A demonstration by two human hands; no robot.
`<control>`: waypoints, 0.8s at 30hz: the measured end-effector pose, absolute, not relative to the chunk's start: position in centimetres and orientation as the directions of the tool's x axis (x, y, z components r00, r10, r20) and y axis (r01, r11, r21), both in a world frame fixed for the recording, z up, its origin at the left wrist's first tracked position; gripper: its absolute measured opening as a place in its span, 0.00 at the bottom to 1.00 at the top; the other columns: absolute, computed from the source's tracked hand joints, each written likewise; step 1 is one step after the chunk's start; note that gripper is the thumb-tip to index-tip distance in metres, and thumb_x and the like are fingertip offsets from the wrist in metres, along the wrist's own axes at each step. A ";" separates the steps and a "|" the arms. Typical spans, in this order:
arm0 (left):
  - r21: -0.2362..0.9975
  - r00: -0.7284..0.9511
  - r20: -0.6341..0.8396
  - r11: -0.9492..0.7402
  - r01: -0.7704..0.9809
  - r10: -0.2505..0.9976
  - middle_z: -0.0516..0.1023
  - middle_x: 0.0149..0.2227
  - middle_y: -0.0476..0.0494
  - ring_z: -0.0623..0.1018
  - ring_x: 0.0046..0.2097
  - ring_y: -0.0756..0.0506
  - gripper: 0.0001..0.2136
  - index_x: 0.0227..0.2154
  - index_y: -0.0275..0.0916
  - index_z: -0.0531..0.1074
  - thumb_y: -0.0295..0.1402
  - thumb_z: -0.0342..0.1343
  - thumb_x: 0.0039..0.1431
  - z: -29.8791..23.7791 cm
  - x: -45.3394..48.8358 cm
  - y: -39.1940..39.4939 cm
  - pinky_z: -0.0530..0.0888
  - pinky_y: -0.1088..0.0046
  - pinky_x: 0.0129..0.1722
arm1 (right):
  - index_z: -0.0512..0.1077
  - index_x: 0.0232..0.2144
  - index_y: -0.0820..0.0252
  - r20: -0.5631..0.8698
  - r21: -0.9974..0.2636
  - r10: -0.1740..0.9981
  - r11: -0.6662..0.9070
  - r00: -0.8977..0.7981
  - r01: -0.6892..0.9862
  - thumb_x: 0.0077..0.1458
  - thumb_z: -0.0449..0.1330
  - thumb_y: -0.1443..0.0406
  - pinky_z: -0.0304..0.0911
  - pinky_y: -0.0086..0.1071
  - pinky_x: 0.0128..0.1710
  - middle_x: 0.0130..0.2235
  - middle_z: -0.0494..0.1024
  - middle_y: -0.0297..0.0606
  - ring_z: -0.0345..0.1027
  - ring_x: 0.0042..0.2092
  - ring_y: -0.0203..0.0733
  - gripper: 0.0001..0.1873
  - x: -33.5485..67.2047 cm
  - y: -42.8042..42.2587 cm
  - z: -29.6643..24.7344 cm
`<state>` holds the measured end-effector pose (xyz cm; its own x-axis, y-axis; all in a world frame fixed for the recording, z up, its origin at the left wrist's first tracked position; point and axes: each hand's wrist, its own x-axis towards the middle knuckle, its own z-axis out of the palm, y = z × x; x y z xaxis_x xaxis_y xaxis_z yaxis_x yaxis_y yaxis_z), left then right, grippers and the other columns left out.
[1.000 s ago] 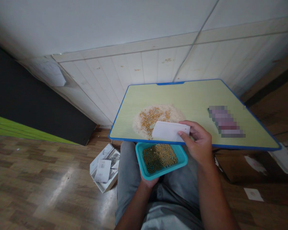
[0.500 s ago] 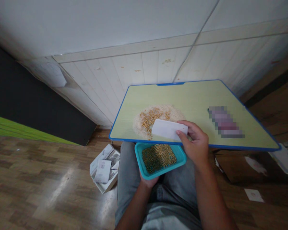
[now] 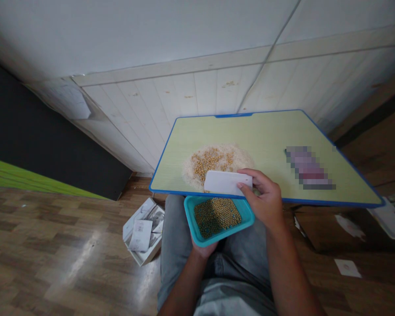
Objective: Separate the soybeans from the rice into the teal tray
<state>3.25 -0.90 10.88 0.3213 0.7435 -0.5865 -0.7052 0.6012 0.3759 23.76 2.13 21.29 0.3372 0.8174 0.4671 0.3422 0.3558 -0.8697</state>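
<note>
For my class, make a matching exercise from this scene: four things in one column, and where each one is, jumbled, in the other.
Things
1. white card
2. turquoise tub
3. pale grains
4. open box

Places
A. spread on the table, with golden-brown beads among them
B. gripped in the right hand
C. on the floor, beside the left leg
D. over the lap, with the left hand beneath

Right pairs: 1-B, 2-D, 3-A, 4-C

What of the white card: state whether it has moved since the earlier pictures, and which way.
Yes: the white card, held in the right hand, has shifted slightly left along the near edge of the table.
</note>
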 end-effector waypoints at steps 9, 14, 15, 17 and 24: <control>0.377 0.375 -0.541 0.616 -0.692 0.753 0.89 0.68 0.45 0.76 0.79 0.29 0.16 0.53 0.51 0.89 0.49 0.62 0.74 10.0 3.1 -0.9 0.75 0.45 0.78 | 0.89 0.51 0.50 0.506 -0.850 0.808 0.409 0.301 0.333 0.66 0.71 0.63 0.85 0.38 0.43 0.49 0.94 0.39 0.91 0.44 0.48 0.13 23.3 2.3 21.3; 0.367 0.355 -0.557 0.606 -0.706 0.751 0.89 0.68 0.42 0.76 0.79 0.29 0.21 0.59 0.50 0.87 0.51 0.55 0.79 10.8 3.2 -0.8 0.71 0.37 0.81 | 0.89 0.51 0.50 0.517 -0.850 0.788 0.426 0.334 0.310 0.65 0.73 0.64 0.83 0.37 0.41 0.47 0.94 0.38 0.89 0.41 0.46 0.12 23.4 2.3 21.1; 0.368 0.352 -0.560 0.606 -0.705 0.750 0.89 0.68 0.41 0.76 0.79 0.29 0.22 0.60 0.49 0.87 0.51 0.53 0.80 10.9 3.2 -0.8 0.71 0.37 0.81 | 0.89 0.51 0.50 0.516 -0.853 0.774 0.424 0.366 0.305 0.65 0.73 0.64 0.83 0.36 0.41 0.47 0.94 0.38 0.89 0.41 0.46 0.13 23.4 2.4 21.2; 0.373 0.341 -0.566 0.602 -0.706 0.750 0.88 0.69 0.41 0.76 0.79 0.29 0.24 0.61 0.47 0.87 0.51 0.50 0.82 11.1 3.2 -0.8 0.71 0.38 0.81 | 0.89 0.51 0.50 0.507 -0.861 0.740 0.412 0.442 0.298 0.64 0.73 0.64 0.83 0.36 0.40 0.46 0.93 0.38 0.89 0.40 0.46 0.13 23.4 2.4 21.2; 0.394 0.310 -0.563 0.578 -0.715 0.766 0.87 0.71 0.40 0.72 0.81 0.27 0.22 0.60 0.49 0.86 0.54 0.62 0.74 11.7 3.5 -1.0 0.69 0.37 0.81 | 0.88 0.52 0.52 0.497 -0.863 0.720 0.348 0.485 0.366 0.65 0.71 0.63 0.84 0.40 0.40 0.46 0.93 0.40 0.88 0.41 0.48 0.14 23.4 2.5 20.9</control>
<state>3.47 -1.04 11.72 0.3096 0.7665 -0.5627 -0.7147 0.5780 0.3940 23.36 2.49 20.94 0.4848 0.7200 0.4965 0.3665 0.3482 -0.8628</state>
